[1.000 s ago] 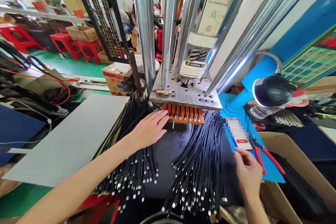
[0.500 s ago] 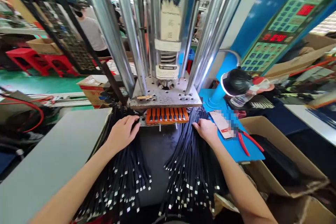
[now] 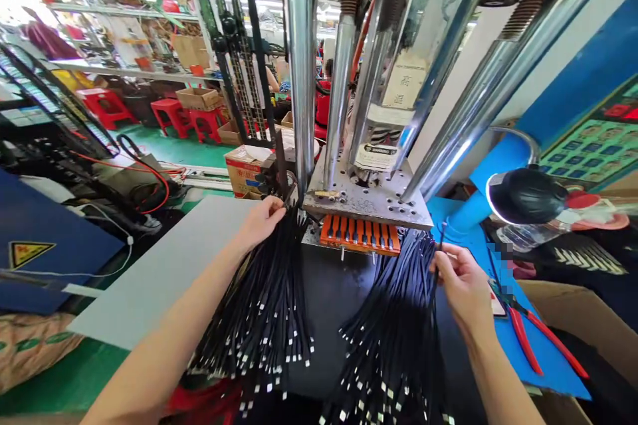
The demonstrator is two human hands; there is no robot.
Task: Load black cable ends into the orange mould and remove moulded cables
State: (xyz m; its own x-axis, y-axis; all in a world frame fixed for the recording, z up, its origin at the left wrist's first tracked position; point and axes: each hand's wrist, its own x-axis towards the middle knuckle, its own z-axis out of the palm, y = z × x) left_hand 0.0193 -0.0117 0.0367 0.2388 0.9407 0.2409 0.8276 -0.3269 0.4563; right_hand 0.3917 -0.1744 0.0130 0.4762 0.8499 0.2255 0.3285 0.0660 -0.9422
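Observation:
My right hand pinches a flat black cable near its upper end, at the right edge of the right bundle of black cables. My left hand has thumb and fingertips together at the top of the left bundle of black cables; whatever lies between those fingertips is hidden. Both bundles hang toward me, with pale metal tips at their lower ends. Between the hands, an orange mould block holds a row of black cable ends under the press's metal plate.
Steel columns rise above the plate. On the blue shelf at right lie red-handled pliers, beside a black lamp. A grey board extends left. Red stools stand behind on the green floor.
The view has swung left. My right hand has moved to the bundle's outer edge and now raises a cable end. My left hand's fingers have drawn together at the left bundle's top.

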